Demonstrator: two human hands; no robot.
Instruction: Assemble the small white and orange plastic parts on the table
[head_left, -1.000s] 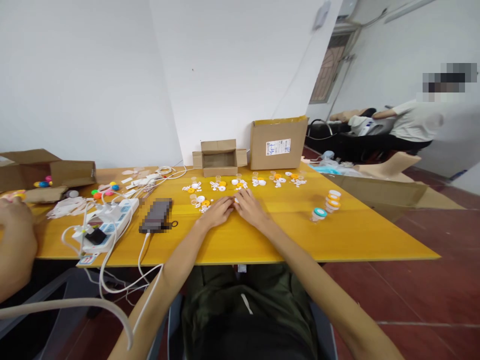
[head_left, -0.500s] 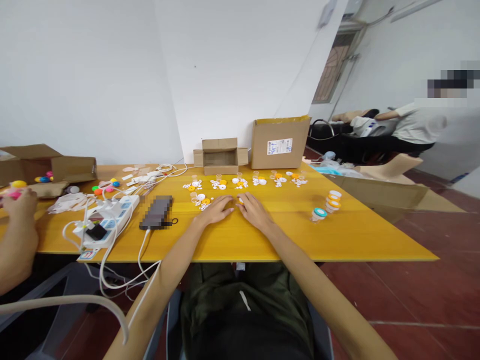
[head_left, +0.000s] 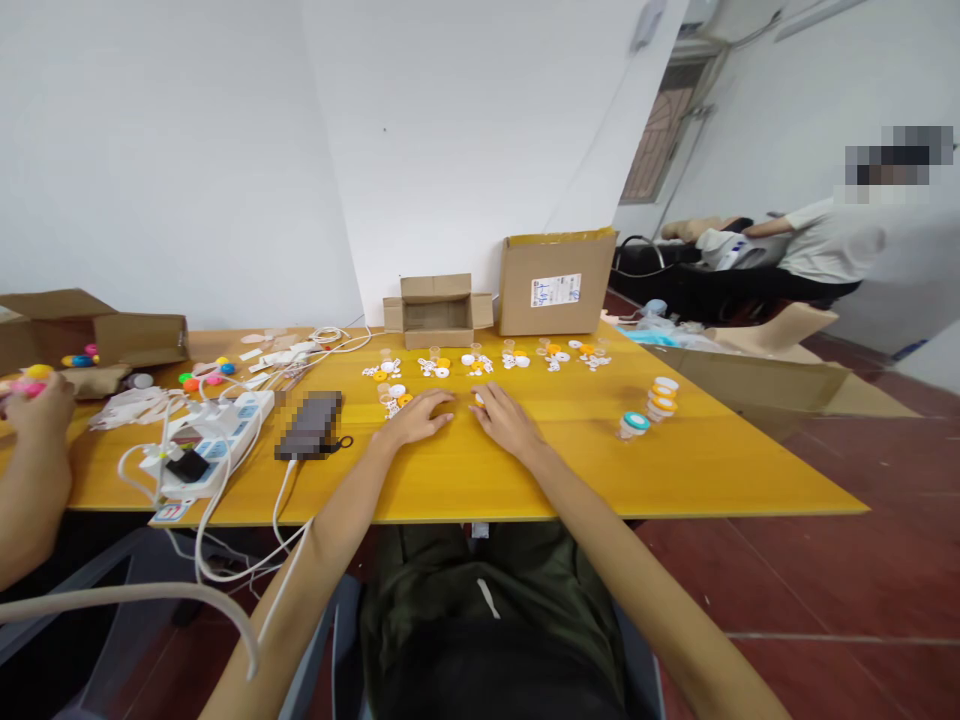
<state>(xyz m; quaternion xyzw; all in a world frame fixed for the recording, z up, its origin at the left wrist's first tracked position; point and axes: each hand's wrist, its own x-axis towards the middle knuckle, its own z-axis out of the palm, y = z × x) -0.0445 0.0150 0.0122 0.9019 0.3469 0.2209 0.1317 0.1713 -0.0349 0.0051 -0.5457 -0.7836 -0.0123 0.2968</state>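
My left hand (head_left: 420,416) rests low over the table with thumb and fingers apart, holding nothing. Beside its fingers lies a small group of parts: a clear cup (head_left: 384,392), a white disc (head_left: 397,391), an orange ring (head_left: 406,400) and tiny white pieces (head_left: 393,408). My right hand (head_left: 507,420) is closed at the fingertips on a small white-and-orange round part (head_left: 479,399), mostly hidden by the fingers. Behind both hands, several similar groups of cups, discs and white bits (head_left: 478,364) stand in a row.
Lidded cups (head_left: 661,400) are stacked at the right, beside a teal-lidded one (head_left: 634,425). An open carton (head_left: 437,318) and a larger box (head_left: 556,290) stand at the back. Leftward are a phone (head_left: 309,425), a power strip (head_left: 225,450), cables and another person's hand (head_left: 37,415).
My left hand has shifted left, widening the gap between my hands. My right hand stays closed on the small part. The view has shifted slightly.
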